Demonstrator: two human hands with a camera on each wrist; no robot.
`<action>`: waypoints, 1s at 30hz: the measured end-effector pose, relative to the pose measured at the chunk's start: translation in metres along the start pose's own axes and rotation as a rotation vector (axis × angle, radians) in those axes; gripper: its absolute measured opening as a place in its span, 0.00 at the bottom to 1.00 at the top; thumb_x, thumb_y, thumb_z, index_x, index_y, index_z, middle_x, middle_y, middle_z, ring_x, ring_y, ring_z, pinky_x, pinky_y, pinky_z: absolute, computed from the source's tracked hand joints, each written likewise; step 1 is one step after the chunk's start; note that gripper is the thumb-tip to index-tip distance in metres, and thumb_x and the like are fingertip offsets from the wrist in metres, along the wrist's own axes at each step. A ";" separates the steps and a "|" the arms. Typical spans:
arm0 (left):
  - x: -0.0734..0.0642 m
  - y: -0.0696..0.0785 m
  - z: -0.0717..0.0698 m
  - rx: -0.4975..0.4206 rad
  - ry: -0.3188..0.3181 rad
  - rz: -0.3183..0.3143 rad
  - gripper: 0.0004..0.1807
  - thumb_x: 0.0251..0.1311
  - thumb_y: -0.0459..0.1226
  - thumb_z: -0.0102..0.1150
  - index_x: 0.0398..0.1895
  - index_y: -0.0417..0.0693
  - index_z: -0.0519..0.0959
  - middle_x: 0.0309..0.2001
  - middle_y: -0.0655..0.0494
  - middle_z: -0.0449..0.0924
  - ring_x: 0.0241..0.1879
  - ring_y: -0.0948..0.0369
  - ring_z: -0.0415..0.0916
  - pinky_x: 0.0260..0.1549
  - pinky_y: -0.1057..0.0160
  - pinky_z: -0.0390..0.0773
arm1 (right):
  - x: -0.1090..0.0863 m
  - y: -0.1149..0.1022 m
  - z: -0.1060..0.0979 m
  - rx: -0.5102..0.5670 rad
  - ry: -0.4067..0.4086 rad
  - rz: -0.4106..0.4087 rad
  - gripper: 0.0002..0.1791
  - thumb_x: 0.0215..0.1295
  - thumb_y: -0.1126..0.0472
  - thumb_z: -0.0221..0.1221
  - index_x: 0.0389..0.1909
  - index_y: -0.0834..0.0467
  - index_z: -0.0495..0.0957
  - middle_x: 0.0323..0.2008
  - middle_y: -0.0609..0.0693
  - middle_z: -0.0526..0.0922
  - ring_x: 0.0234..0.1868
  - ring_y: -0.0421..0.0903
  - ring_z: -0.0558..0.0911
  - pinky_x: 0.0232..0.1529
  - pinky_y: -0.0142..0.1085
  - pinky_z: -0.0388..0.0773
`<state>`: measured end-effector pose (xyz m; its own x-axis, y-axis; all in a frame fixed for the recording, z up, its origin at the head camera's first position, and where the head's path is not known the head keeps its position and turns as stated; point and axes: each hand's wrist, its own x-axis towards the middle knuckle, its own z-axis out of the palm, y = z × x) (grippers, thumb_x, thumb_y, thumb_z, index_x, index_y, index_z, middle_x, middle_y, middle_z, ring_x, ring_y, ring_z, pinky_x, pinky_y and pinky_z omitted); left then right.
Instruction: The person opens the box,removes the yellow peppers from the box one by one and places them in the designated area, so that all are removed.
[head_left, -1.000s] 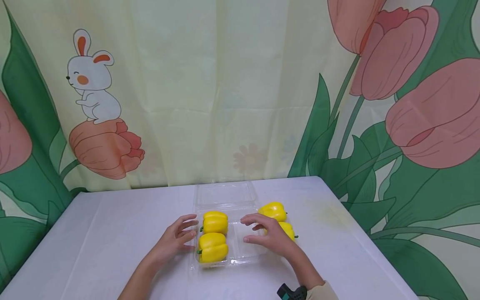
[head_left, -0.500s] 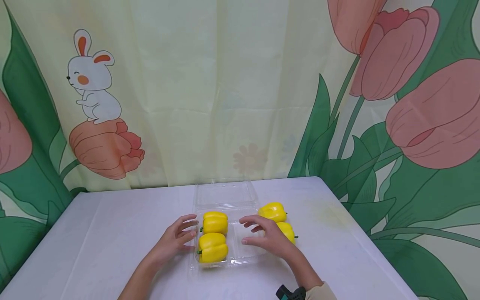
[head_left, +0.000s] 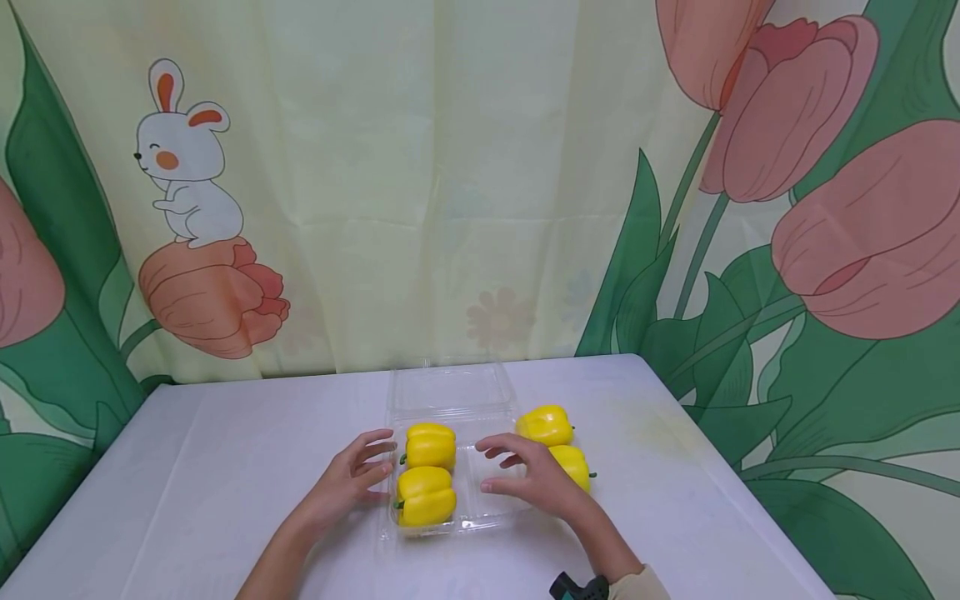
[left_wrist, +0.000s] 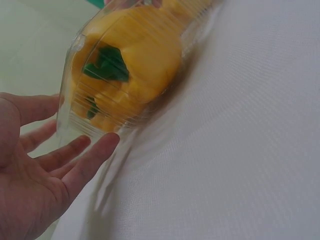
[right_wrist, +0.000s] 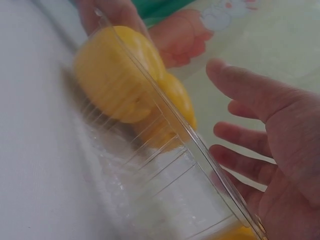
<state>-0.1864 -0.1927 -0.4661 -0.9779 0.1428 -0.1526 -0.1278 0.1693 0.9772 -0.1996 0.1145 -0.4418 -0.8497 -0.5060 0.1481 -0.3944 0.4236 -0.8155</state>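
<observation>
My left hand (head_left: 352, 473), fingers apart, sits beside the clamshell container (head_left: 474, 487) holding two yellow bell peppers (head_left: 427, 497); my right hand (head_left: 536, 477), spread too, is at its right side, near two loose peppers (head_left: 545, 424).

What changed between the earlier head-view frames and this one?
Only a slight shift: the right hand has edged left, toward the middle of the clear plastic clamshell. Nothing was taken hold of or let go. The left hand, the two yellow bell peppers inside, the two yellow bell peppers on the right and the open lid stayed put.
</observation>
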 end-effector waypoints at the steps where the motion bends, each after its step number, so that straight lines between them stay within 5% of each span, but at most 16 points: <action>1: 0.000 0.000 0.000 0.000 -0.001 0.000 0.30 0.63 0.42 0.60 0.68 0.56 0.64 0.68 0.45 0.67 0.65 0.45 0.68 0.45 0.51 0.84 | 0.000 0.000 0.000 -0.003 -0.002 0.002 0.24 0.58 0.54 0.68 0.57 0.48 0.76 0.56 0.52 0.80 0.55 0.54 0.79 0.56 0.46 0.80; 30: 0.000 0.000 -0.002 0.008 -0.019 0.005 0.31 0.63 0.44 0.60 0.69 0.55 0.63 0.69 0.44 0.66 0.65 0.44 0.68 0.45 0.51 0.84 | 0.003 -0.005 0.007 -0.041 -0.060 -0.039 0.25 0.58 0.56 0.68 0.56 0.55 0.76 0.56 0.53 0.80 0.54 0.55 0.79 0.54 0.49 0.80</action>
<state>-0.1864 -0.1942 -0.4660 -0.9751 0.1623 -0.1509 -0.1217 0.1767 0.9767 -0.1985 0.1059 -0.4413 -0.8118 -0.5658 0.1445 -0.4415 0.4327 -0.7860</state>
